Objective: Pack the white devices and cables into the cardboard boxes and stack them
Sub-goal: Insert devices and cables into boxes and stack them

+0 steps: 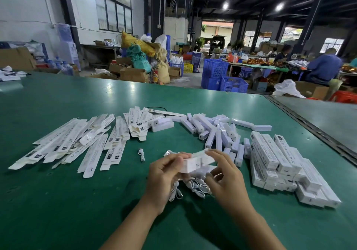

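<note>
Nearest me, both of the person's forearms reached in over the green felt-topped table [58, 201]. The left hand [166, 170] and the right hand [226, 174] were drawn close together, each curled about one end of a small white oblong cardboard box [195, 162] held just above the table. The left fingers wrapped its left end and the right thumb and fingers pinched its right end. I could not tell whether a device was already inside it.

Directly beneath the hands lay a tangle of short white cables [195, 187]. One more white cable [141, 154] lay by itself a little to the left.

To the right sat a stack of closed white printed boxes [280, 158], laid in rows and several layers deep. To the left spread a loose fan of flat, unfolded white carton blanks [77, 143].

Behind the hands, a heap of bare white bar-shaped devices [218, 131] lay jumbled across the middle of the table.

Past the table's far edge stood blue plastic crates [218, 73] and brown cardboard cartons [133, 74] on the floor. Further back, seated workers [324, 66] bent over a cluttered long table.
</note>
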Available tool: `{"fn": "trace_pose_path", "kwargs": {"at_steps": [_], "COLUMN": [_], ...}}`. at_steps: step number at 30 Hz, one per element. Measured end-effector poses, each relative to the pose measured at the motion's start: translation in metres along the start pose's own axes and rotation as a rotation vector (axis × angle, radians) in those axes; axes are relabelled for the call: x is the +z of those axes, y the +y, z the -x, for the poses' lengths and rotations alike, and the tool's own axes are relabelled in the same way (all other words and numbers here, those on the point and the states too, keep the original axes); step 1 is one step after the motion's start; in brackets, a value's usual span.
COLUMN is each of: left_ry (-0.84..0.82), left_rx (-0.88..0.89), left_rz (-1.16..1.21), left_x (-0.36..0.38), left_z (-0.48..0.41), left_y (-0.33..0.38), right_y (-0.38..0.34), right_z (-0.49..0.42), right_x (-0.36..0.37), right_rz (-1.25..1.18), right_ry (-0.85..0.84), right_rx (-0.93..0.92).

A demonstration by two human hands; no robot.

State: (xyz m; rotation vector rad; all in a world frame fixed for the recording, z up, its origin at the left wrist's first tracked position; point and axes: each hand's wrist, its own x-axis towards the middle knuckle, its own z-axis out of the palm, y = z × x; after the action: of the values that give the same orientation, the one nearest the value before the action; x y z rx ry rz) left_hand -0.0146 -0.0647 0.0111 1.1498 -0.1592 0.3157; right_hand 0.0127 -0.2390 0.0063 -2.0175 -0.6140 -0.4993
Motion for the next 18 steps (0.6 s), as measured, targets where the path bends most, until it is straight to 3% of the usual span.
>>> {"fn": "trace_pose_path", "kwargs": {"at_steps": [4,8,11,14,18], "left_ry": [-0.006,0.064,0.011,-0.031,0.130], "left_rx": [-0.136,-0.178,-0.167,-0.180,-0.212], "left_rz": [0.243,0.380,0.424,0.206,-0.066], "left_x": [-0.015,-0.028,-0.030,-0.025,-0.006], "left_z": [-0.006,-0.010,-0.013,-0.010,-0.005], "left_y": [0.010,0.016,0.014,0.004,-0.008], "right_y": [0.008,0.010,0.010,0.010,0.010], "right_z": [-0.003,-0.006,-0.005,-0.004,-0.002], "right_x": [-0.005,-0.014,-0.011,-0.004,-0.005], "right_rz": [0.245,0.257,0.220,0.186,0.282], "right_ry": [0.002,0.085,0.068,-0.013,-0.206], "right_rx": [0.069,0.008,-0.023,-0.011,-0.019]}}
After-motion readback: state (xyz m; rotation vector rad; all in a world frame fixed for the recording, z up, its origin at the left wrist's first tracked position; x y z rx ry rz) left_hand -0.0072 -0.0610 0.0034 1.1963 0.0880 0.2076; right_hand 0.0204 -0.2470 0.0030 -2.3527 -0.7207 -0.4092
